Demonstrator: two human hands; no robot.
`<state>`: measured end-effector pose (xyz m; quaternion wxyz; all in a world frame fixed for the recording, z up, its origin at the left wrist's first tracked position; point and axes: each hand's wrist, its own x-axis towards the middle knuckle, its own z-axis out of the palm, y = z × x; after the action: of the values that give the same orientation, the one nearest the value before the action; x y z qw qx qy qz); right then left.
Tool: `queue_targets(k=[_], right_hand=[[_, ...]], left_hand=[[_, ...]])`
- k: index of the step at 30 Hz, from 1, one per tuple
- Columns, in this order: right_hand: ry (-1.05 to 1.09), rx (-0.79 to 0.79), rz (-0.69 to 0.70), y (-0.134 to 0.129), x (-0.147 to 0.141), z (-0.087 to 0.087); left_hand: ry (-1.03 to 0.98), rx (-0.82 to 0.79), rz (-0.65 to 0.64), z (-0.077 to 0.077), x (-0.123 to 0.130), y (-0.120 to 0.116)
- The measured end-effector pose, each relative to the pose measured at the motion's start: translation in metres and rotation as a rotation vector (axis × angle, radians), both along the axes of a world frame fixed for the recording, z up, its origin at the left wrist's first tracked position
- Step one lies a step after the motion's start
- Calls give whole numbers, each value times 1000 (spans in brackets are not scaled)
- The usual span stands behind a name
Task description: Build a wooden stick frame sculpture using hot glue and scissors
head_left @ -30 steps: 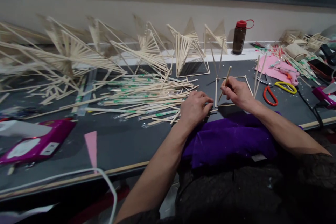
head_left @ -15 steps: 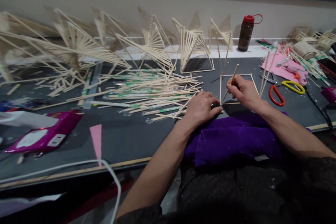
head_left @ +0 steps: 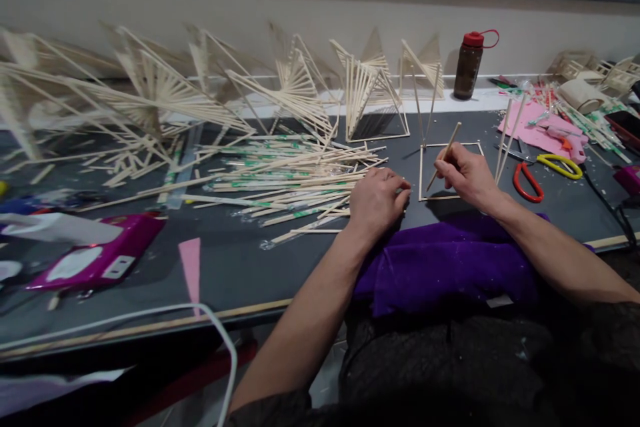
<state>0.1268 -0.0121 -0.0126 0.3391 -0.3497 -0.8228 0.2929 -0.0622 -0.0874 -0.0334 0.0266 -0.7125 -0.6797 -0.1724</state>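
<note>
My right hand [head_left: 467,173] grips a thin wooden stick [head_left: 453,140], much like a chopstick, in a pinch. It is slanted, with its lower end inside a square frame of sticks [head_left: 421,173] lying on the dark table. My left hand [head_left: 377,203] rests palm down at the right end of a pile of loose wooden sticks [head_left: 295,177]. Its thumb stands apart from the bent fingers, and no held thing shows; the fingertips are partly hidden. Pairs of thin sticks [head_left: 509,140] rise from corners of the square.
Several fan-shaped stick models [head_left: 295,90] stand along the wall. A bottle with a red cap [head_left: 469,65] is behind the square. Scissors with red and yellow handles [head_left: 529,182] lie right. Purple cloth [head_left: 445,263] lies at the front edge; a magenta packet [head_left: 103,250] lies left.
My left hand has moved left, away from the square's near-left corner, which now shows. The loose sticks near that hand have shifted left. My right hand keeps its stick, barely moved.
</note>
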Motion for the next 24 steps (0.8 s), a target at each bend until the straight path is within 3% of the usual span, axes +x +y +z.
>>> queue_targets(k=[4, 24], right_hand=[[-5, -25, 19, -1, -4, -3], [-76, -2, 61, -1, -8, -4]], left_hand=[[-75, -55, -44, -3, 3, 0], [-15, -111, -57, -8, 14, 5]])
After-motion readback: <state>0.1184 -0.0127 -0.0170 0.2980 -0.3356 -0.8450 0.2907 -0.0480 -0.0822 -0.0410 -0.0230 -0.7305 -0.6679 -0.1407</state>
